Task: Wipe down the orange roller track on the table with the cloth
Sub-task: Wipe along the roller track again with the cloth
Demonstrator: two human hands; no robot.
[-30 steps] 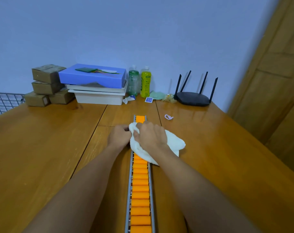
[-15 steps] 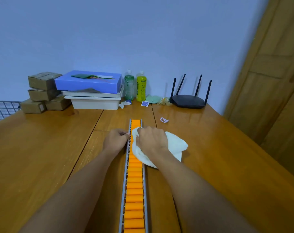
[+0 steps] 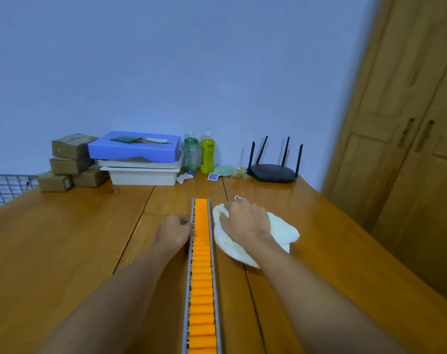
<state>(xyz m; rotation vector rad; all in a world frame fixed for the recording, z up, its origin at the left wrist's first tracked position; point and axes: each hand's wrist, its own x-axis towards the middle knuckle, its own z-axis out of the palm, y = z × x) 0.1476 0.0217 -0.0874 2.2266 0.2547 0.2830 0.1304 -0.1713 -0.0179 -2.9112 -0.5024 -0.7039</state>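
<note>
Head view: the orange roller track (image 3: 202, 254) runs from the frame's centre down the table (image 3: 64, 238) to the bottom edge, which cuts off its near end. The left hand (image 3: 175, 232) lies against the track's left rail with its fingers curled. Its fingertips are hidden, so I cannot tell whether it grasps the rail. Right of centre, the right hand (image 3: 245, 221) clutches the bunched white cloth (image 3: 281, 232) on the table just beside the right rail; whether they touch is unclear. A small pink item (image 3: 239, 198) peeks from behind this hand and cannot be identified.
</note>
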